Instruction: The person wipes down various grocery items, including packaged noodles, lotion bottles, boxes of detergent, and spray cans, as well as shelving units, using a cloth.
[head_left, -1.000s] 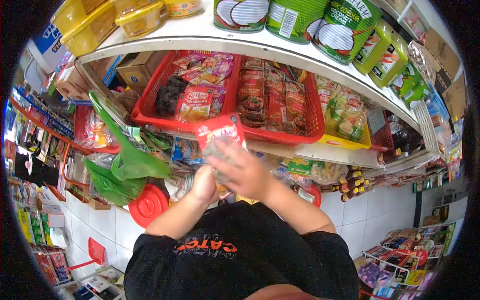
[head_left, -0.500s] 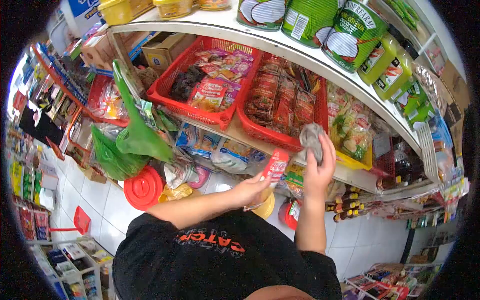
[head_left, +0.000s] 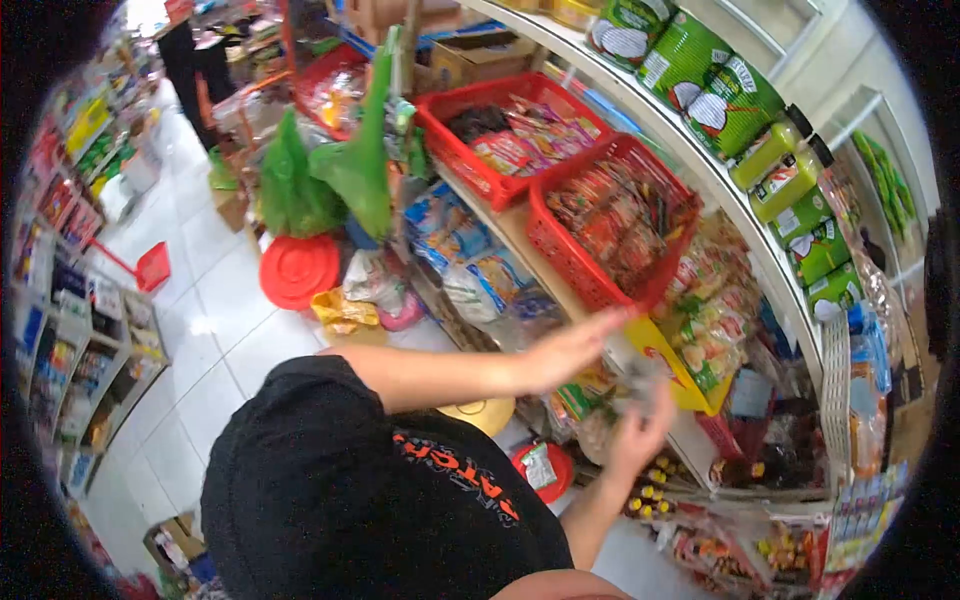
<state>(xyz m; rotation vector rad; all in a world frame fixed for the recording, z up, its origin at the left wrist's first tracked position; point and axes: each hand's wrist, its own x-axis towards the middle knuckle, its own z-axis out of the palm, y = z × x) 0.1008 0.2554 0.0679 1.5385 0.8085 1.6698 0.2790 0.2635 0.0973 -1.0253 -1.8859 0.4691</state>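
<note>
Now my left hand (head_left: 572,350) reaches flat and open toward the red plastic basket of packets (head_left: 610,225), while my right hand (head_left: 640,425) clutches a blurred grey cloth (head_left: 640,385) just below; a careless swipe might tip packets off the shelf (head_left: 520,225).

Single head-worn fisheye view, looking steeply down, close over shop shelves (head_left: 520,230)
</note>
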